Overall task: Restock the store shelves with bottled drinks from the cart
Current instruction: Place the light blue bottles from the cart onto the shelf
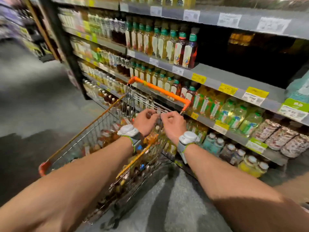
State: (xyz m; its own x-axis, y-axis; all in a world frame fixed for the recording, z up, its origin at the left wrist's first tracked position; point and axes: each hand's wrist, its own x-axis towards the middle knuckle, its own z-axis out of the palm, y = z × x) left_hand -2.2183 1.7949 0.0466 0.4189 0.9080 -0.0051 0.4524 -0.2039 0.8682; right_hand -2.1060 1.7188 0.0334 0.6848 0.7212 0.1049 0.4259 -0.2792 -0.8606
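Observation:
A wire shopping cart (87, 136) with an orange handle (160, 89) stands against the drinks shelves, loaded with bottled drinks (108, 138). My left hand (145, 121) and my right hand (173, 124) both curl their fingers round the wire flap (158, 111) at the cart's handle end, side by side. The shelves hold rows of bottles with green caps (160, 42); the upper shelf has a dark empty stretch (242, 64) to the right of them. The frame is blurred by motion.
Lower shelves (234, 136) on the right carry green-labelled bottles, small white-capped bottles and wrapped packs. A dark upright post (66, 52) ends the shelving at the left. Grey aisle floor (33, 101) runs to the left and below the cart.

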